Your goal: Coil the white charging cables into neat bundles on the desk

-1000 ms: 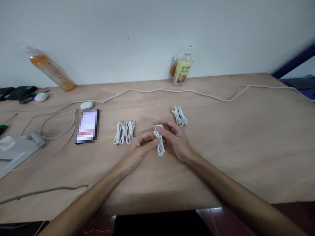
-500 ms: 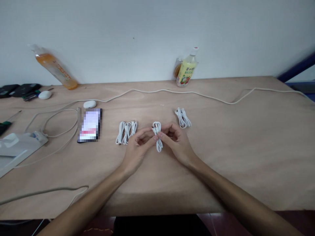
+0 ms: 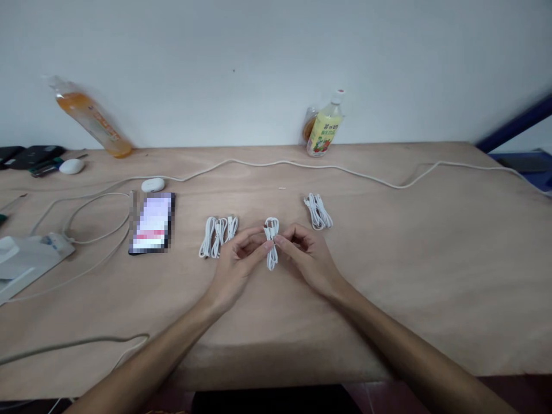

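A folded white charging cable (image 3: 271, 261) is held upright between my two hands over the middle of the table, its loops gathered in at the waist. My left hand (image 3: 240, 256) pinches its left side between thumb and fingers. The thumb and fingertips of my right hand (image 3: 309, 253) close on the cable's narrow middle from the right; whether they grip a tie there is too small to tell. Left of my hands lie several bundled white cables (image 3: 219, 236) side by side. Beyond my right hand rest more bundled white cables (image 3: 318, 211).
A phone (image 3: 152, 224) and a white earbud case (image 3: 153, 185) lie to the left. An orange drink bottle (image 3: 92, 123) and a yellow-labelled bottle (image 3: 324, 129) lean at the wall. One long white cord (image 3: 284, 163) crosses the table (image 3: 409, 276). A power strip (image 3: 34, 259) sits far left.
The view has shifted slightly. Both hands stay on the same cable; the right fingertips have drawn a little to the right at its middle.
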The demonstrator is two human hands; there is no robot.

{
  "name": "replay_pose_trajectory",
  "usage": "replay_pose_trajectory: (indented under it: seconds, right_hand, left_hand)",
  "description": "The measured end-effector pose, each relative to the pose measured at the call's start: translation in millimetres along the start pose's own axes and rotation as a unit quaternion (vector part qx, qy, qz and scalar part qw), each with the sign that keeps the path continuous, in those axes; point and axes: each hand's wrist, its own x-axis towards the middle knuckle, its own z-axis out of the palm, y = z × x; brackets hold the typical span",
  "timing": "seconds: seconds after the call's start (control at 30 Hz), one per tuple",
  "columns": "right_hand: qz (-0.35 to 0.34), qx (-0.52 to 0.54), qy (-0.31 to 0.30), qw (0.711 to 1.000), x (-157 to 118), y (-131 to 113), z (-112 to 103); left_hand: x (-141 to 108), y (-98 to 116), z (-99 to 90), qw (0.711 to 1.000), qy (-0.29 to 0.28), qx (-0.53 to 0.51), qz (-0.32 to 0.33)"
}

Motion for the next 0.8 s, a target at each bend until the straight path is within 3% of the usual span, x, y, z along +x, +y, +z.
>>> replay_pose_trajectory:
  seconds: [0.63,0.8]
  right_hand:
    - [-0.103,-0.163,0.044,0.980,-5.2,1.6,1.1]
    - [-0.081,-0.152,0.028,0.985,-5.3,1.4,0.7]
  left_hand:
    - [-0.8,-1.0,0.5,0.999,-0.013,-0.019,0.028]
    - [-1.7,-0.1,0.4,0.998,-0.014,-0.007,0.055]
